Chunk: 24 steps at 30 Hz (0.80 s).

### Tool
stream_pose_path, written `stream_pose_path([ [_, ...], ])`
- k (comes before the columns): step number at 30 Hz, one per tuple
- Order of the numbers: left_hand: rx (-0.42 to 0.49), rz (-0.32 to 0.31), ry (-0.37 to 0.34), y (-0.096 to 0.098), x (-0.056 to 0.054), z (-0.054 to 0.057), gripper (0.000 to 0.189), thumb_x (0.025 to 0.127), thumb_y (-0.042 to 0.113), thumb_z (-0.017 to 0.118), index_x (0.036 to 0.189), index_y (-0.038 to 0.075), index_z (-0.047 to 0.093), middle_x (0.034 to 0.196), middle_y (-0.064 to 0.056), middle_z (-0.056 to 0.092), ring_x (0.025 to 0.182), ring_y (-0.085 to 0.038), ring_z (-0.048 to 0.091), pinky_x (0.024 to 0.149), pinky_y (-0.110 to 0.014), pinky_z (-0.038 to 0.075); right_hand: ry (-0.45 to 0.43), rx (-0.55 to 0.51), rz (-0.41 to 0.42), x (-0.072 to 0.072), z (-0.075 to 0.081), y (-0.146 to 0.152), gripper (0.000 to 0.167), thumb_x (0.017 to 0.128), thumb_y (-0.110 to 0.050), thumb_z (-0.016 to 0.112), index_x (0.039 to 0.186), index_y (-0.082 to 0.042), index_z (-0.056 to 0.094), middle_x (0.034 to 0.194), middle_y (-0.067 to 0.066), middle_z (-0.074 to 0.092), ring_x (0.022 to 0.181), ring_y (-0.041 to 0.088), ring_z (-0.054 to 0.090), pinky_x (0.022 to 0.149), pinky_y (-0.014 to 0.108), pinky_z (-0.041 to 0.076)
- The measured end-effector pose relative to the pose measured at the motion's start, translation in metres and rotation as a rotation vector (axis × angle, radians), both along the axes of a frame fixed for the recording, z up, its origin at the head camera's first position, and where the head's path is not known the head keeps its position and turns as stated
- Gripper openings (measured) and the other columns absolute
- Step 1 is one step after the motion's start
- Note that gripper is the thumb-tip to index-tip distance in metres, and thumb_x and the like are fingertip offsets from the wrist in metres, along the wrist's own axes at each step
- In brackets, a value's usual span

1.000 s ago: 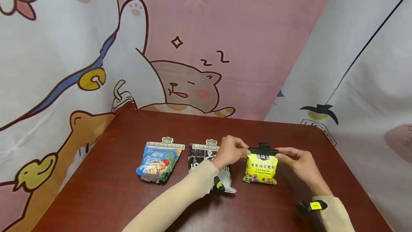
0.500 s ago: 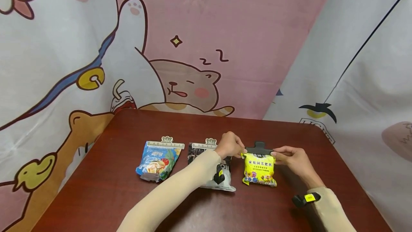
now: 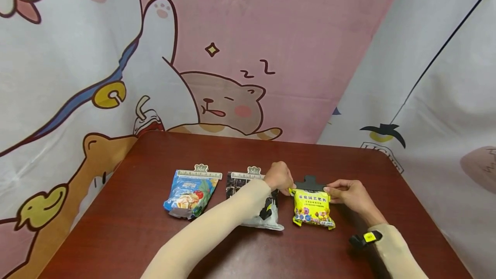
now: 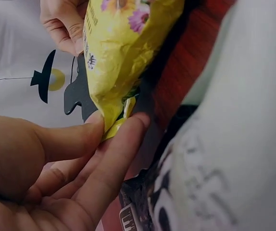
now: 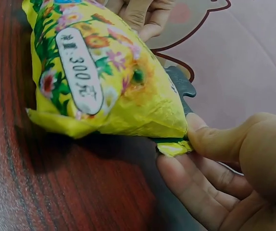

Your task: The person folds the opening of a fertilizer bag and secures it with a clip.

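Observation:
A small yellow bag (image 3: pixel 312 208) printed with flowers and Chinese characters lies on the right part of the table. A dark clip (image 3: pixel 310 183) sits along its top edge, the tab pointing away from me. My left hand (image 3: pixel 280 178) pinches the bag's upper left corner between thumb and fingers, plain in the left wrist view, where the hand (image 4: pixel 66 163) fills the lower left. On the other side, my right hand (image 3: pixel 350 195) pinches the upper right corner; the right wrist view shows its thumb (image 5: pixel 215 139) on the folded yellow edge.
Left of the yellow bag lies a black and silver bag (image 3: pixel 273 219) with a piano-key clip (image 3: pixel 248 175), partly behind my left sleeve (image 3: pixel 217 227). Farther left is a blue bag (image 3: pixel 190 195) with a similar clip (image 3: pixel 199 174). A cartoon cloth backdrop (image 3: pixel 302 55) stands behind the dark red table (image 3: pixel 116 227).
The yellow bag and its clip have shifted slightly left and toward me, and the clip has gone lower. Both hands moved along with them, still at the two upper corners.

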<state>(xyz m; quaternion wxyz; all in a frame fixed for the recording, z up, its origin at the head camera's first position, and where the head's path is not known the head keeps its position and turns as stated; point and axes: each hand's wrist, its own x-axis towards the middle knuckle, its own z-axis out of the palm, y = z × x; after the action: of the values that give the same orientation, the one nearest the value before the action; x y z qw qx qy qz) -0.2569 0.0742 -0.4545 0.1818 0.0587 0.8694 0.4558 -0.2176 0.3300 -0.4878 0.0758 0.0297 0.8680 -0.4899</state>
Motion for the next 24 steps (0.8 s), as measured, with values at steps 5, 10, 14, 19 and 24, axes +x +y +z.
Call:
stream_pose_path([
  [5,-0.069,-0.038,0.003,0.0021,-0.0023,0.0035,0.023,0.088,0.0,0.077,0.068,0.001,0.067,0.072,-0.013,0.072,0.065,-0.026,0.077,0.059,-0.031,0.062,0.022,0.018,0.019,-0.003,-0.0017,-0.001,0.039,0.092,-0.027,0.078,0.114,0.005,0.073,0.1,0.013,0.078,0.077,0.018,0.076,0.071,0.034,0.064],
  [10,-0.149,-0.086,0.012,0.0043,-0.0049,0.0061,0.022,0.089,0.002,0.078,0.071,0.002,0.066,0.071,-0.008,0.066,0.064,-0.023,0.076,0.056,-0.028,0.06,0.024,0.054,0.029,-0.0035,-0.0025,-0.0029,0.037,0.093,-0.026,0.077,0.112,0.005,0.073,0.099,0.014,0.078,0.078,0.02,0.075,0.07,0.034,0.064],
  [14,-0.173,-0.09,0.014,0.0077,-0.0074,0.0028,0.02,0.087,0.003,0.079,0.072,0.002,0.067,0.072,-0.007,0.065,0.061,-0.021,0.075,0.053,-0.027,0.059,0.005,0.085,0.033,-0.0045,-0.0047,-0.0017,0.038,0.093,-0.03,0.078,0.112,0.002,0.073,0.099,0.012,0.077,0.08,0.02,0.074,0.071,0.033,0.064],
  [19,-0.17,-0.078,-0.01,0.0091,-0.0071,0.001,0.015,0.087,0.001,0.079,0.077,0.002,0.068,0.077,-0.008,0.063,0.06,-0.02,0.073,0.054,-0.028,0.06,-0.002,0.133,0.05,-0.0045,-0.0046,-0.0032,0.04,0.093,-0.034,0.077,0.113,0.0,0.073,0.1,0.011,0.076,0.081,0.02,0.074,0.072,0.034,0.064],
  [24,-0.17,-0.063,0.015,0.009,-0.0025,0.003,0.011,0.086,0.001,0.08,0.081,0.001,0.07,0.077,-0.007,0.065,0.059,-0.02,0.072,0.053,-0.028,0.059,0.005,0.205,0.057,-0.0034,-0.0017,-0.0064,0.037,0.094,-0.034,0.076,0.111,-0.001,0.073,0.096,0.01,0.076,0.079,0.018,0.072,0.071,0.033,0.063],
])
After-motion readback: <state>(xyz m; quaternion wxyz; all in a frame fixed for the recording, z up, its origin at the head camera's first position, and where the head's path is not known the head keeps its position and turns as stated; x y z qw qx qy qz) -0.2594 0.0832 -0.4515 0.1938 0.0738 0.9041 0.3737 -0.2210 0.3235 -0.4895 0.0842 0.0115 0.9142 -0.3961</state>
